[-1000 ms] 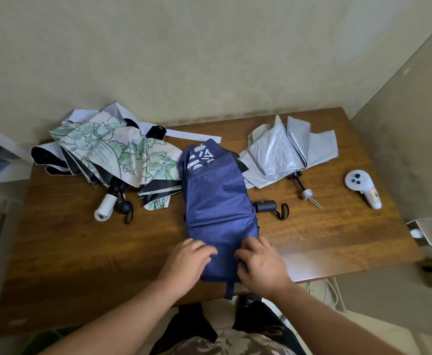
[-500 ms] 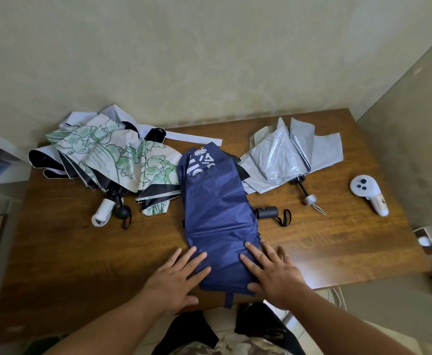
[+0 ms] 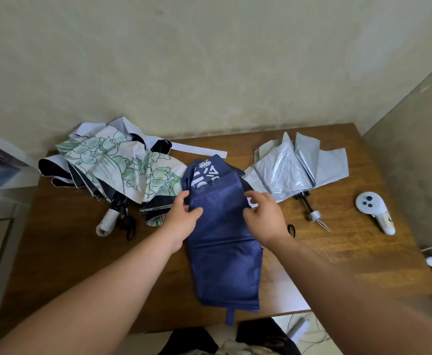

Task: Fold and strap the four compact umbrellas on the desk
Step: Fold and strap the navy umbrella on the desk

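A navy blue umbrella [image 3: 222, 252] lies flattened in the middle of the wooden desk [image 3: 63, 265], its strap [image 3: 230, 316] hanging over the front edge. My left hand [image 3: 184, 216] pinches the canopy's left edge near its far end. My right hand [image 3: 263, 213] pinches the right edge at the same height and hides the black handle. A green floral umbrella [image 3: 122, 170] with a white handle [image 3: 107, 221] sprawls unfolded at the back left, on top of a white umbrella with black lining [image 3: 53, 170]. A silver umbrella [image 3: 294, 167] lies unfolded at the back right.
A white handheld controller [image 3: 373, 211] rests near the desk's right edge. A black wrist loop [image 3: 291, 230] shows beside my right wrist. The wall runs along the desk's back, and a panel stands to the right.
Both hands have left the near end of the blue umbrella, where they pressed flat, and moved up to its far part. Their fingers now curl on the two side edges.
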Demonstrator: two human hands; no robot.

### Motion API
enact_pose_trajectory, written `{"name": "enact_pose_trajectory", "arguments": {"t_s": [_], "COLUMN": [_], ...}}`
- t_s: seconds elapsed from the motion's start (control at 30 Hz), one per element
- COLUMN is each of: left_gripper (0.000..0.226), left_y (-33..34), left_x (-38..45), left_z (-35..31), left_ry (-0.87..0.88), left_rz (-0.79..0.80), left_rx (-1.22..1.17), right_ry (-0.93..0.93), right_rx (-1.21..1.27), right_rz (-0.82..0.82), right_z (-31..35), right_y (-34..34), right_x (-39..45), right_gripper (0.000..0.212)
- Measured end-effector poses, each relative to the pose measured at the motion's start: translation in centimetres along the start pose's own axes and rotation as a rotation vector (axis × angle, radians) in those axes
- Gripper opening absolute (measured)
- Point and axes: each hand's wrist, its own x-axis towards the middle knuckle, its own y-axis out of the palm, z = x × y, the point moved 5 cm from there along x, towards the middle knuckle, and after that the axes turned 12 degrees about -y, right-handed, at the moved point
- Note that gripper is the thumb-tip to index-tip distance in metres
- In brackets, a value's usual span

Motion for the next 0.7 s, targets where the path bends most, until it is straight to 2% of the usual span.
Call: {"name": "enact_pose_trajectory", "arguments": {"t_s": [0.1, 0.17, 0.23, 0.33, 0.5, 0.7], "left_gripper": [0.062, 0.059, 0.063, 0.065, 0.054, 0.042], "left_y": [-0.3, -0.8, -1.2, -1.8, -2.0, -2.6], "left_x": [-0.1, -0.7, -1.8, -3.4, -5.6, -6.8], "left_z": [-0.6, -0.7, -0.7, -0.6, 0.2, 0.9], "left_ry": [-0.033, 0.033, 0.111, 0.208, 0.245, 0.263], "left_rz": [0.029, 0.007, 0.001, 0.007, 0.095, 0.139], "left_rx": [-0.141, -0.138, -0.121, -0.078, -0.063, -0.037], "right_ry": [0.082, 0.195, 0.257, 0.283, 0.302, 0.223], "right_rx": [0.173, 0.312, 0.373, 0.494, 0.852, 0.884], "right_rz": [0.048, 0.048, 0.036, -0.003, -0.028, 0.052], "right_z": [0.6, 0.0, -0.4, -0.3, 0.5, 3.0], "right_y": [0.1, 0.4, 0.7, 0.8, -0.2, -2.3], "right_x": [1.3, 1.3, 1.0, -0.2, -1.7, -2.6], "right_gripper": [0.051, 0.059, 0.055, 0.036, 0.06, 0.057]}}
